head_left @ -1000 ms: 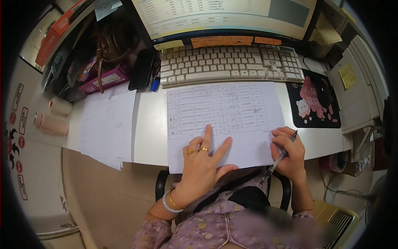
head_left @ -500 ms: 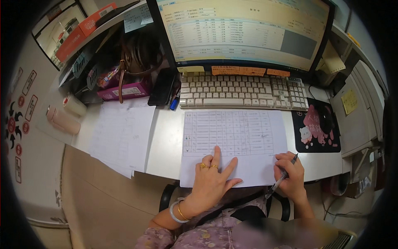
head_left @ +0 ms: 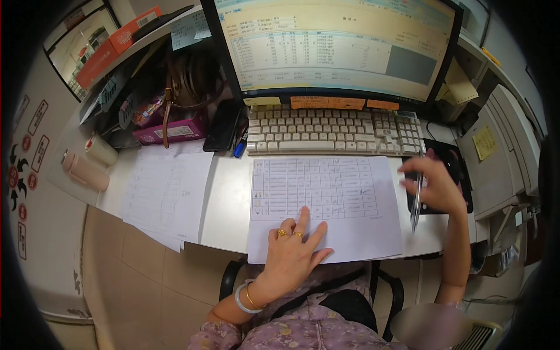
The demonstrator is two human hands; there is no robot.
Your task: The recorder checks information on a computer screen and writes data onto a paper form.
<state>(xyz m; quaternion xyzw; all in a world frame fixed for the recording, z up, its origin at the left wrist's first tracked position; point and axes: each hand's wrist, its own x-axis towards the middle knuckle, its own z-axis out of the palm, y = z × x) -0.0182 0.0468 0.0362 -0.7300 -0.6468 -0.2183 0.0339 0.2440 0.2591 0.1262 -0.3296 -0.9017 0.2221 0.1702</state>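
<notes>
A printed table sheet [head_left: 326, 201] lies on the white desk [head_left: 227, 198] in front of the keyboard [head_left: 335, 133]. My left hand [head_left: 294, 254] rests flat on the sheet's lower part, fingers spread, with rings and a bracelet on it. My right hand [head_left: 434, 185] is raised over the black mouse pad [head_left: 452, 169] at the right, blurred with motion. It holds a pen [head_left: 416, 201] that points down toward the desk edge.
A large monitor [head_left: 335, 46] stands behind the keyboard with orange sticky notes [head_left: 326, 102] on its base. Other sheets [head_left: 166, 189] lie at the left. A black phone [head_left: 223, 125], a pink box [head_left: 169, 131], a pink bottle [head_left: 84, 170] and a printer [head_left: 501, 157] stand around.
My right hand has lifted off the sheet's lower right corner with the pen and moved up and right over the mouse pad. My left hand stays on the sheet.
</notes>
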